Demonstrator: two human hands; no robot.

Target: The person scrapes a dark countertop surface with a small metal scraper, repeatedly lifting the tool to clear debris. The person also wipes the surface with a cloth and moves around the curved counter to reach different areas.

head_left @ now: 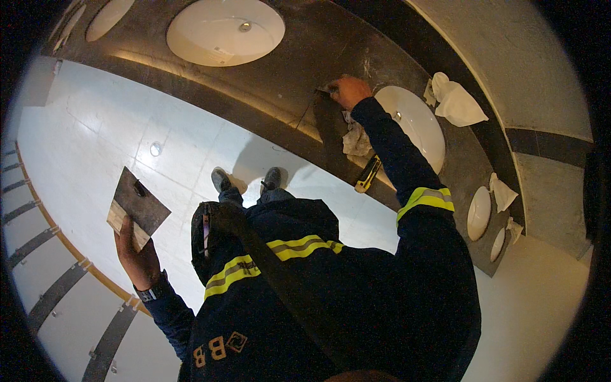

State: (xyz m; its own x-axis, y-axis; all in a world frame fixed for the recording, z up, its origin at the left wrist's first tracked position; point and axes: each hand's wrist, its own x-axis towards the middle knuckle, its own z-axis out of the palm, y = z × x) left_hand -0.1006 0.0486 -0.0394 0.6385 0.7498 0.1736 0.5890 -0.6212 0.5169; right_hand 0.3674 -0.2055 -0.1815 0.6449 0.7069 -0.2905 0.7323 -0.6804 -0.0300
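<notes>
Out to the left, over the floor, my left hand (141,261) is closed on the lower edge of a flat grey board (147,210). A dark dab (139,188) sits on the board's face, and a pale wood-coloured strip (117,216) shows along its lower left edge. My right hand (350,92) reaches onto the dark countertop (305,48), fingers closed, at a thin seam. A small thing pokes out at its fingertips, too small to name. Below that wrist lie a crumpled, stained cloth or paper (358,141) and a yellow-and-black utility knife (367,175) at the counter's front edge.
White oval basins (226,32) are set along the counter; one basin (414,124) is right beside my right forearm. White crumpled paper or cloth (459,105) lies behind it. My shoes (272,178) stand on pale floor tiles (95,114). White partitions with dark bands (60,296) line the left.
</notes>
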